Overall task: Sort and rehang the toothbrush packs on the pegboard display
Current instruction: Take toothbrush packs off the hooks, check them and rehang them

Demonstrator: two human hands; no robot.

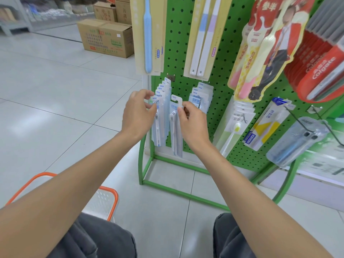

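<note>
A green pegboard stand (219,101) carries rows of toothbrush packs. My right hand (191,121) pinches a single pale blue toothbrush pack (176,131) near its top; the pack hangs upright in front of the board, its hang tab free of any hook. My left hand (138,113) holds the front of a row of matching packs (161,101) at the tip of the lower-left hook, fingers curled round the front pack's tab. A second row of similar packs (202,96) hangs just to the right.
Larger packs hang above (149,34) and to the right, with red Colgate packs (323,67) at the far right. An orange-rimmed shopping basket (104,200) stands on the tiled floor by my left knee. Cardboard boxes (108,38) sit behind the stand.
</note>
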